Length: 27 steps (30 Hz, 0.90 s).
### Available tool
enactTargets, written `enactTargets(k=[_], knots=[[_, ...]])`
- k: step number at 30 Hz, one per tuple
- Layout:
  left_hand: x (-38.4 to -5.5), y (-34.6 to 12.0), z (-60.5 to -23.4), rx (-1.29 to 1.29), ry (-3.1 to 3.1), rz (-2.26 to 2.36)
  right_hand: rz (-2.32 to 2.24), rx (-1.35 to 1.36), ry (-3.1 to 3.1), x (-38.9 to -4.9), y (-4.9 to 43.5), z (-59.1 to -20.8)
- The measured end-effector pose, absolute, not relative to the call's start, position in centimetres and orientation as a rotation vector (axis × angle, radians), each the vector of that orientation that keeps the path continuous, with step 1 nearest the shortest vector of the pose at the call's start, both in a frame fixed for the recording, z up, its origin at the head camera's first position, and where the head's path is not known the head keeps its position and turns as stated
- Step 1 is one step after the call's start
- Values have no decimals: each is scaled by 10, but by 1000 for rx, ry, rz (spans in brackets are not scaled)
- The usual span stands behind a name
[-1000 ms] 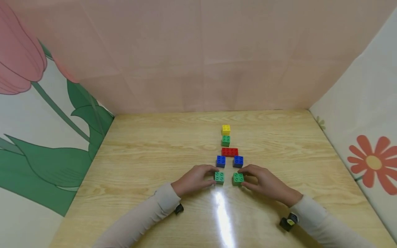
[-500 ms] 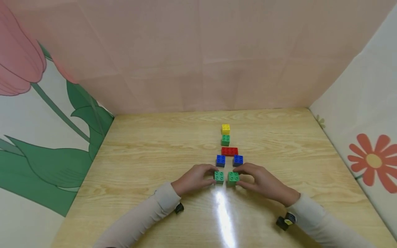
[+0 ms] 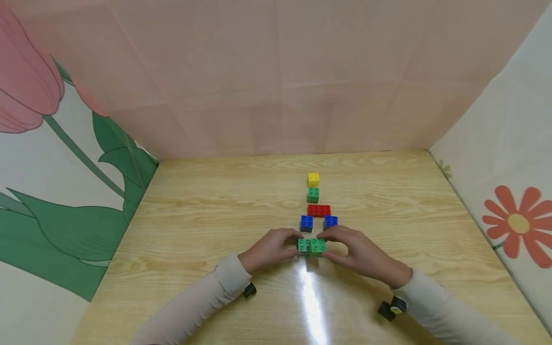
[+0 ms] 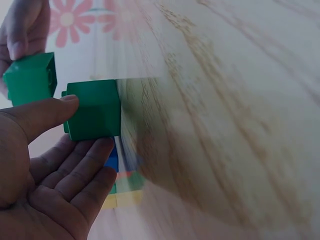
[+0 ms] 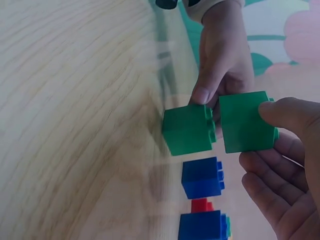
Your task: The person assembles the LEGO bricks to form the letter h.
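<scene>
My left hand (image 3: 273, 248) pinches a green toy brick (image 4: 94, 111) between thumb and fingers, and that brick sits on the tabletop, studs up. My right hand (image 3: 362, 253) holds a second green brick (image 5: 247, 122) by its sides. This one is raised off the table, a little higher than the left brick and partly over its right edge in the head view. Both wrist views show a gap between the two bricks. Just beyond the hands stand two blue bricks, a left one (image 3: 306, 224) and a right one (image 3: 330, 222), the latter partly covered by the right fingers.
Behind the blue bricks lies a long red brick (image 3: 319, 211). Farther back come another green brick (image 3: 313, 195) and a yellow brick (image 3: 313, 180). The wooden table (image 3: 215, 201) ends at a pink backdrop (image 3: 276, 96), with printed flower panels on both sides.
My right hand has moved left with its green brick, rising off the table and closing the gap to the left brick. The left hand and its brick have stayed in place.
</scene>
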<state>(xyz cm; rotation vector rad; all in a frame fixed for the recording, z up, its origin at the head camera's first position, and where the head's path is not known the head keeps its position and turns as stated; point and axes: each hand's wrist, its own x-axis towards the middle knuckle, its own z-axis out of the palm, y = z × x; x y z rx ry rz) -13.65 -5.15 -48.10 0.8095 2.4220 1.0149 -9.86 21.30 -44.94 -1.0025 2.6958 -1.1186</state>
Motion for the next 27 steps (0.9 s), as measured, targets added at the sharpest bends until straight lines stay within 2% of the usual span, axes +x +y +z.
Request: enactTargets(k=[14,27], knots=[[-135,-51,-482,867,2464,1017,-1181,-1122,2731,-102,198,-448],[-135,-51,-484,869,2459,1029,-1215,-1094,2721,-102,193,-451]])
